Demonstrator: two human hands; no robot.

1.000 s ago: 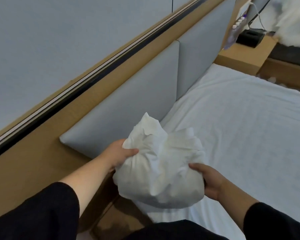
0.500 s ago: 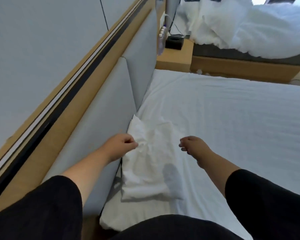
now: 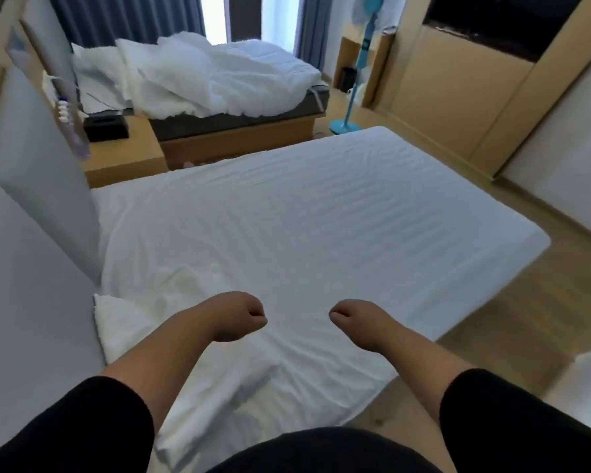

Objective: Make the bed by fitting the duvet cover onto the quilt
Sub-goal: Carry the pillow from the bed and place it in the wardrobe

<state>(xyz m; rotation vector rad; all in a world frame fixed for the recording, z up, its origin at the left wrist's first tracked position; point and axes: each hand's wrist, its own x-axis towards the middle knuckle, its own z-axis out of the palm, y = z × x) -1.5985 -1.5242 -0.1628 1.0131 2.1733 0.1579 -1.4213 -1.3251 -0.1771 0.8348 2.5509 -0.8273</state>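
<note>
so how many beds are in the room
2: the near bed with a smooth white sheet right under both hands, and the far bed beyond the nightstand, piled with rumpled white bedding. Others could be out of frame.

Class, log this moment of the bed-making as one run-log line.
left hand: loosely curled, empty | right hand: loosely curled, empty | pillow: on near bed by headboard | quilt: heaped on far bed, uncovered

The bed sheet (image 3: 287,213) and crumpled pillow (image 3: 171,302) are plain white, the headboard panels (image 3: 31,186) pale grey, the sleeves (image 3: 82,421) black, the fan (image 3: 359,63) turquoise, the curtains (image 3: 123,18) dark blue.
</note>
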